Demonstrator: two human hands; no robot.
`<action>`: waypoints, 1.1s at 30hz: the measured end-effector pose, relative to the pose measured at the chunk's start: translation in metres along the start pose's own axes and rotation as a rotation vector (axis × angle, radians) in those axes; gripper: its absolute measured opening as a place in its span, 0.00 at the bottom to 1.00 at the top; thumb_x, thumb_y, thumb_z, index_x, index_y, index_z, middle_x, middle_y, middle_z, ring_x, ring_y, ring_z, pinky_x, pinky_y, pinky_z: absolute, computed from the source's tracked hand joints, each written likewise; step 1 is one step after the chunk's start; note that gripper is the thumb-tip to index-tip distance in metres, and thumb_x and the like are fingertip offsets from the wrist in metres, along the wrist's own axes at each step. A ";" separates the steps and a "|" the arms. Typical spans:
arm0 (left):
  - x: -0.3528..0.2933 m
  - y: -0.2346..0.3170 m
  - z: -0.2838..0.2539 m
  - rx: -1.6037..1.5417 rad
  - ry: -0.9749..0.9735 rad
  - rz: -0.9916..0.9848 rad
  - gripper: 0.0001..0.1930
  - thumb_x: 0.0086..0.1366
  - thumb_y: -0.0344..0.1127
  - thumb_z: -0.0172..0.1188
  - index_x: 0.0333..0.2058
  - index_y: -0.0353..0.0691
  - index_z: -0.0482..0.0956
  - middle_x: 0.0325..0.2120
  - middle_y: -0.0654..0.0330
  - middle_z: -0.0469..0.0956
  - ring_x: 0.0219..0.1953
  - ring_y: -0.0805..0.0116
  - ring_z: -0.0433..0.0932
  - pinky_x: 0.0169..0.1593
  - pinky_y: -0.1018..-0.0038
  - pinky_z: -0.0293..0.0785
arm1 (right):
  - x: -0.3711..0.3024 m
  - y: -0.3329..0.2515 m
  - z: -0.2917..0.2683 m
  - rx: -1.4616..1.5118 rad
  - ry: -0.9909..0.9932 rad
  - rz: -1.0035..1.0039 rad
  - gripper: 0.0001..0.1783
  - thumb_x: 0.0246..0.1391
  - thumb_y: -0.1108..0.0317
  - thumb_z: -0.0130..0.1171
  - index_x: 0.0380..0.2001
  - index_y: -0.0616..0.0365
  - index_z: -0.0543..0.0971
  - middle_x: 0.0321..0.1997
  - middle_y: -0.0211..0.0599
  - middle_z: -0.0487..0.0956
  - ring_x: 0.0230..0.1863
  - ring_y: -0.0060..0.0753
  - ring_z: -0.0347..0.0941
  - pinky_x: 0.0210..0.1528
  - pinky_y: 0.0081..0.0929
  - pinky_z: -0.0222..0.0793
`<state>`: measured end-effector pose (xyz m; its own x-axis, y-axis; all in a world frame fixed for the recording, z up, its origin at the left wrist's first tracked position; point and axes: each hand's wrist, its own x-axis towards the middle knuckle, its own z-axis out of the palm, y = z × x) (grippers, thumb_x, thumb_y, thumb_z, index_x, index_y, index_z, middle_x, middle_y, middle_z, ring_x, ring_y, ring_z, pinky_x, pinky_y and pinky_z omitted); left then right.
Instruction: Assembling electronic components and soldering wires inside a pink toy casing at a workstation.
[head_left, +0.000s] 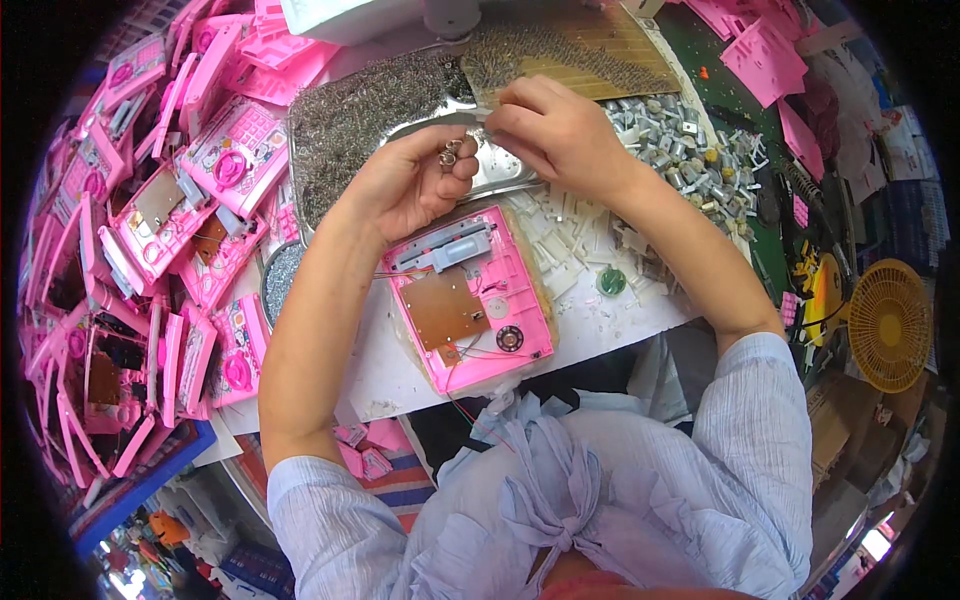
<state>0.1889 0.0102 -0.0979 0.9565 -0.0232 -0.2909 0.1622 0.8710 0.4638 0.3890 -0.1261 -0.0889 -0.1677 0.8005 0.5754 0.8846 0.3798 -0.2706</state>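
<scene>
My left hand (425, 175) is curled, palm up, over the near edge of a metal tray (500, 178). Small coiled metal springs (449, 154) lie in its fingers. Close by on the right, my right hand (560, 130) has its thumb and fingers pinched together near the left fingertips. What the pinch holds is too small to make out. Below both hands lies a pink plastic toy housing (520, 290), inner side up. It carries a brown circuit board (443, 308), a grey battery box (445, 248), a round black speaker (510, 338) and thin wires.
Heaps of springs (350, 125) fill the tray. Screws (570, 55) lie on brown cardboard beyond. Silver-and-white parts (690, 150) and white plastic pieces (560, 235) spread to the right. Pink toy assemblies (150, 230) pile up at left, beside a bowl of small metal bits (280, 283).
</scene>
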 end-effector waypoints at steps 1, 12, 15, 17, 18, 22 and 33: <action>-0.001 0.001 0.001 0.013 0.021 -0.019 0.11 0.73 0.39 0.53 0.39 0.36 0.75 0.29 0.61 0.76 0.23 0.77 0.72 0.20 0.85 0.66 | -0.002 0.000 0.000 -0.060 -0.021 0.008 0.11 0.54 0.64 0.66 0.38 0.55 0.80 0.38 0.36 0.76 0.41 0.46 0.74 0.40 0.36 0.72; 0.003 -0.019 0.024 0.840 0.361 0.402 0.12 0.71 0.41 0.60 0.40 0.37 0.78 0.29 0.66 0.76 0.24 0.80 0.72 0.27 0.81 0.68 | 0.008 -0.020 0.000 0.638 -0.201 0.677 0.21 0.67 0.54 0.55 0.31 0.63 0.82 0.28 0.30 0.78 0.30 0.20 0.71 0.35 0.24 0.67; -0.002 -0.015 0.023 0.816 0.357 0.356 0.12 0.71 0.42 0.61 0.38 0.37 0.78 0.27 0.67 0.76 0.23 0.80 0.71 0.26 0.82 0.68 | 0.009 -0.014 0.005 0.665 -0.195 0.574 0.21 0.68 0.54 0.54 0.32 0.63 0.80 0.28 0.30 0.77 0.32 0.19 0.70 0.33 0.23 0.65; -0.006 -0.009 0.024 0.730 0.328 0.269 0.13 0.71 0.42 0.61 0.36 0.36 0.79 0.25 0.67 0.76 0.23 0.82 0.72 0.25 0.83 0.68 | 0.008 -0.013 0.005 0.642 -0.190 0.512 0.18 0.67 0.57 0.55 0.33 0.62 0.79 0.30 0.31 0.77 0.32 0.20 0.70 0.33 0.24 0.64; -0.008 -0.007 0.022 0.615 0.271 0.193 0.13 0.71 0.42 0.60 0.36 0.36 0.78 0.26 0.67 0.75 0.22 0.83 0.70 0.23 0.85 0.66 | 0.007 -0.013 0.003 0.601 -0.187 0.472 0.16 0.67 0.59 0.55 0.33 0.62 0.79 0.31 0.32 0.77 0.32 0.22 0.70 0.32 0.25 0.64; -0.013 0.001 0.011 0.224 0.082 -0.050 0.13 0.73 0.41 0.56 0.37 0.36 0.75 0.26 0.65 0.72 0.20 0.85 0.66 0.17 0.90 0.59 | 0.009 -0.016 0.002 0.325 -0.051 0.055 0.08 0.59 0.65 0.62 0.36 0.59 0.78 0.36 0.36 0.77 0.33 0.35 0.73 0.34 0.30 0.68; -0.013 -0.003 0.003 0.043 -0.117 -0.106 0.12 0.74 0.39 0.52 0.40 0.33 0.73 0.27 0.62 0.70 0.19 0.83 0.64 0.14 0.90 0.57 | 0.009 -0.009 -0.004 0.116 0.097 -0.251 0.15 0.47 0.74 0.70 0.40 0.57 0.79 0.41 0.40 0.76 0.39 0.45 0.75 0.38 0.35 0.73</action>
<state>0.1769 0.0067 -0.0929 0.9548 -0.1734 -0.2415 0.2717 0.8387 0.4719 0.3811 -0.1239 -0.0778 -0.3273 0.6288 0.7053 0.7642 0.6152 -0.1938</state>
